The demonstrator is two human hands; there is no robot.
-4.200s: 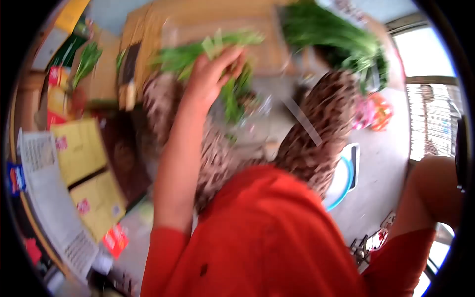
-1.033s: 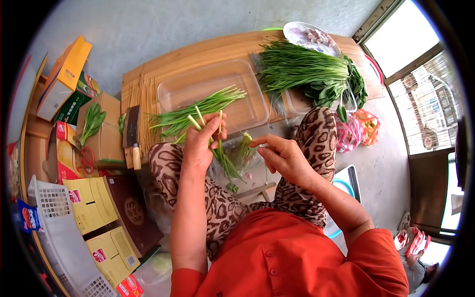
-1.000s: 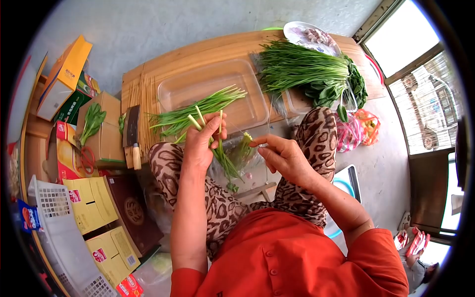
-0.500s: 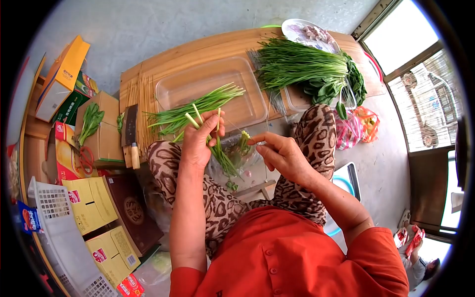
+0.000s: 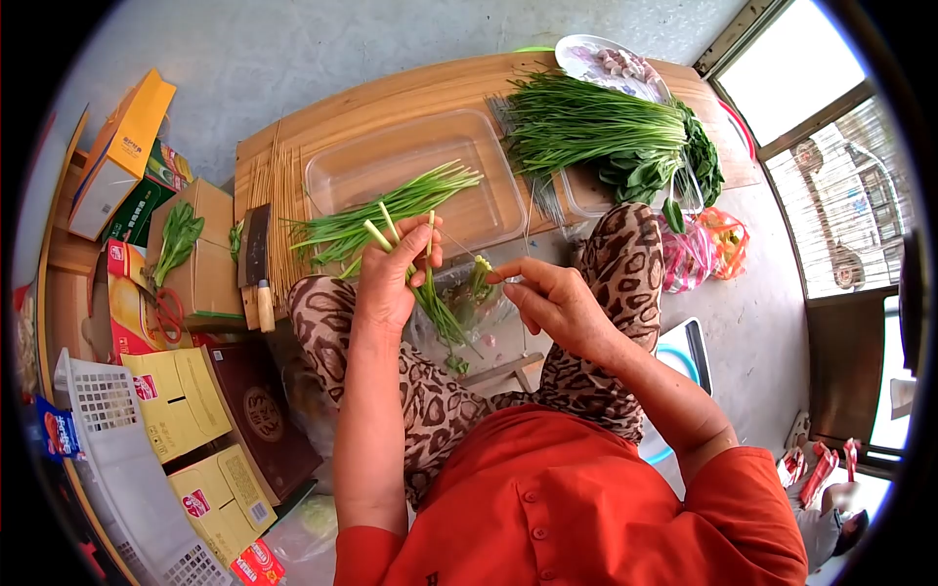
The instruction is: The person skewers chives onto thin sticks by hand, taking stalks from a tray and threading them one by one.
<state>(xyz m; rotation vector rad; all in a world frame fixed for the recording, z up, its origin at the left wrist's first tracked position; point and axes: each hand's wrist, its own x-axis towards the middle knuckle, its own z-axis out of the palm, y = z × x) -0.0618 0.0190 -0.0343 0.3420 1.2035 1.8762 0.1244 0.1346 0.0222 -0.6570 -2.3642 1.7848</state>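
Observation:
My left hand (image 5: pixel 394 276) is closed around several garlic chives (image 5: pixel 440 308), their pale cut ends up and green leaves hanging down. Just right of it, my right hand (image 5: pixel 552 300) pinches with thumb and forefinger at a thin skewer (image 5: pixel 452 240), which slants toward the left hand. A small bunch of chive pieces (image 5: pixel 480 272) sits on the skewer by the fingertips. Beyond the hands, loose chives (image 5: pixel 391 217) lie in and across the edge of a clear plastic tray (image 5: pixel 430 132) on the wooden table (image 5: pixel 357 107).
A big heap of chives (image 5: pixel 586 127) and leafy greens (image 5: pixel 635 176) lies at the table's right, by a plate of meat (image 5: pixel 584 57). A cleaver (image 5: pixel 256 249) and bamboo skewers (image 5: pixel 285 225) lie left. Cartons (image 5: pixel 200 415) and a white basket (image 5: pixel 112 459) stand lower left.
My hands hold nearly the same pose, with only a slight shift. At the lower right, another person's arm and the red items there have moved.

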